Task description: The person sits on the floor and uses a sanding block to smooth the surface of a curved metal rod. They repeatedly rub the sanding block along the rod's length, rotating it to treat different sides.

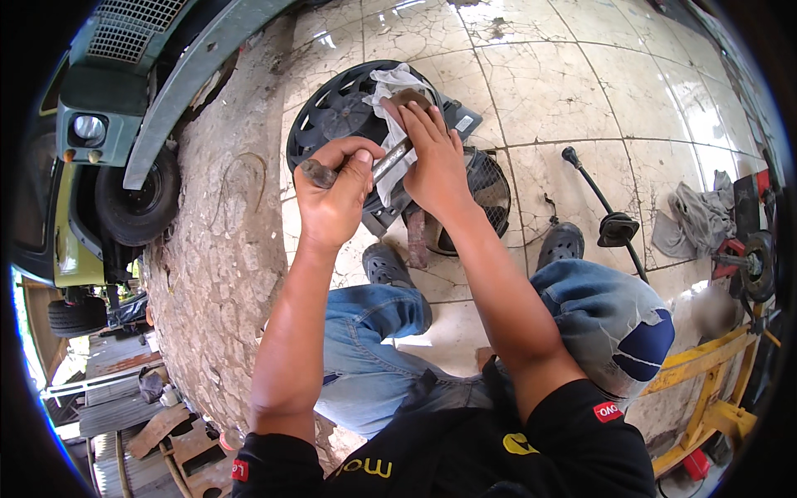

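Observation:
My left hand (334,192) is closed around a metal shaft (391,163), whose rough, knobbed end sticks out past the thumb. My right hand (437,162) lies along the shaft's far end, fingers nearly straight and close together over a rounded brown part (413,100); its thumb is hidden. Beneath the shaft and beside the right hand hangs a crumpled white rag (396,79). Both hands are above a black radiator fan (340,116) on the floor. A second black fan (488,192) with a wire guard lies nearer, partly covered by my right forearm.
To the right, a black rod with a rubber boot (618,230) lies on cracked tiles (573,108), near a grey cloth (693,217). A yellow metal frame (701,365) stands at lower right. Rough concrete (217,207) and a green vehicle (79,220) are at left.

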The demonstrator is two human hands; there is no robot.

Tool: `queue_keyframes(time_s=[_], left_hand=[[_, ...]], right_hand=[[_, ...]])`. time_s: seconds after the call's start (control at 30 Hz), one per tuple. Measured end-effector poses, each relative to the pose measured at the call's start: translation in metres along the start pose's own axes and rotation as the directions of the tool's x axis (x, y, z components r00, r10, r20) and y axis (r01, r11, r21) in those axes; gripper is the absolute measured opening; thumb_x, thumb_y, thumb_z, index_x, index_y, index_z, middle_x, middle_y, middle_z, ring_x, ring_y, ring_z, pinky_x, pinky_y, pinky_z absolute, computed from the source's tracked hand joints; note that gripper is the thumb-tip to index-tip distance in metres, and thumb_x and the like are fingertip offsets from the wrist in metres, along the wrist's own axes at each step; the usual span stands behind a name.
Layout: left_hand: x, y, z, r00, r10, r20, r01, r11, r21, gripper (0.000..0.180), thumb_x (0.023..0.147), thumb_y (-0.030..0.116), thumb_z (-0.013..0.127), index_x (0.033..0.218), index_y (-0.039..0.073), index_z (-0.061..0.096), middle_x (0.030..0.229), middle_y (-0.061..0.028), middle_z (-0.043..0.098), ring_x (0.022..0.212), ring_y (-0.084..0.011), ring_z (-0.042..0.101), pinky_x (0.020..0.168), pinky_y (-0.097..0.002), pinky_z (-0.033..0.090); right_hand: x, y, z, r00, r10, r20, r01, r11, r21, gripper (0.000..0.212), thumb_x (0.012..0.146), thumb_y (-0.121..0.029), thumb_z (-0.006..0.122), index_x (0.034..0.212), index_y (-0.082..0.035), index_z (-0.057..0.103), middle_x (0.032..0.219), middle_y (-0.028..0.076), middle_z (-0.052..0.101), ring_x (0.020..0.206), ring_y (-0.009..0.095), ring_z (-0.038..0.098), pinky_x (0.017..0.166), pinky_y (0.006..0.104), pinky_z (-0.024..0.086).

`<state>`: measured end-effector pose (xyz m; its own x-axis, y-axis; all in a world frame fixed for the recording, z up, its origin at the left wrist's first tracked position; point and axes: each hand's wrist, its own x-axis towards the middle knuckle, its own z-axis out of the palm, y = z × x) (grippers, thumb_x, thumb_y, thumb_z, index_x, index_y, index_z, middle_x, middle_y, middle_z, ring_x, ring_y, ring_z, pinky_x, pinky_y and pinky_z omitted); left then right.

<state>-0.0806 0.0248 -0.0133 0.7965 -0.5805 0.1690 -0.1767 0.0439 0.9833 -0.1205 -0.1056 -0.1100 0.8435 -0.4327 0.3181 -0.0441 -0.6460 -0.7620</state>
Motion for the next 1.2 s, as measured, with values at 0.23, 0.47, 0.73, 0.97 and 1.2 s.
queue_keyframes(time_s=[0.23, 0.47, 0.73, 0.97, 1.2], left_hand=[[0.005, -0.003, -0.005, 0.998, -0.035, -0.055, 0.036, 0.999, 0.017, 0.016, 0.097, 0.008, 0.056, 0.097, -0.005, 0.064, 0.059, 0.0011, 0.047, 0.050, -0.0051, 0.039, 0.054, -0.0240, 0.038], [0.000, -0.003, -0.002, 0.999, -0.005, -0.044, 0.004, 1.000, -0.007, 0.013, 0.095, 0.005, 0.057, 0.095, -0.004, 0.067, 0.065, 0.0004, 0.055, 0.056, -0.0042, 0.046, 0.050, -0.0200, 0.034], [0.002, 0.001, 0.001, 1.000, -0.003, 0.001, 0.003, 0.993, 0.119, 0.017, 0.098, 0.009, 0.055, 0.097, -0.007, 0.063, 0.056, 0.0013, 0.045, 0.048, -0.0053, 0.036, 0.055, -0.0260, 0.039], [0.008, 0.000, -0.002, 0.994, -0.063, -0.090, 0.069, 0.995, 0.066, 0.017, 0.098, 0.009, 0.056, 0.097, -0.006, 0.063, 0.056, 0.0017, 0.044, 0.049, -0.0056, 0.037, 0.057, -0.0259, 0.040], [0.004, 0.000, -0.008, 0.998, -0.040, 0.047, 0.035, 0.994, 0.103, 0.016, 0.097, 0.007, 0.055, 0.098, -0.006, 0.063, 0.056, 0.0016, 0.043, 0.048, -0.0056, 0.036, 0.056, -0.0254, 0.037]], right_hand=[[-0.022, -0.009, 0.022, 0.989, -0.038, -0.143, 0.044, 0.998, 0.039, 0.075, 0.077, 0.005, 0.052, 0.149, -0.010, 0.036, 0.156, 0.014, 0.034, 0.145, 0.040, 0.028, 0.109, 0.0636, 0.028], [-0.008, -0.005, 0.007, 0.997, 0.023, -0.074, -0.023, 1.000, -0.005, 0.079, 0.074, 0.007, 0.051, 0.149, -0.010, 0.035, 0.156, 0.013, 0.035, 0.145, 0.038, 0.028, 0.112, 0.0610, 0.027], [-0.006, -0.001, 0.007, 0.993, -0.038, -0.110, 0.029, 0.997, -0.077, 0.071, 0.078, 0.002, 0.053, 0.147, -0.010, 0.039, 0.154, 0.013, 0.038, 0.143, 0.040, 0.032, 0.109, 0.0652, 0.027], [-0.026, -0.012, 0.017, 0.994, 0.007, -0.107, -0.009, 1.000, -0.020, 0.071, 0.080, 0.001, 0.052, 0.149, -0.011, 0.037, 0.156, 0.014, 0.033, 0.144, 0.038, 0.030, 0.109, 0.0664, 0.027], [-0.002, -0.005, -0.001, 0.998, -0.043, -0.042, 0.036, 0.986, -0.160, 0.067, 0.081, -0.001, 0.053, 0.145, -0.012, 0.042, 0.152, 0.013, 0.040, 0.142, 0.039, 0.034, 0.107, 0.0680, 0.028]])
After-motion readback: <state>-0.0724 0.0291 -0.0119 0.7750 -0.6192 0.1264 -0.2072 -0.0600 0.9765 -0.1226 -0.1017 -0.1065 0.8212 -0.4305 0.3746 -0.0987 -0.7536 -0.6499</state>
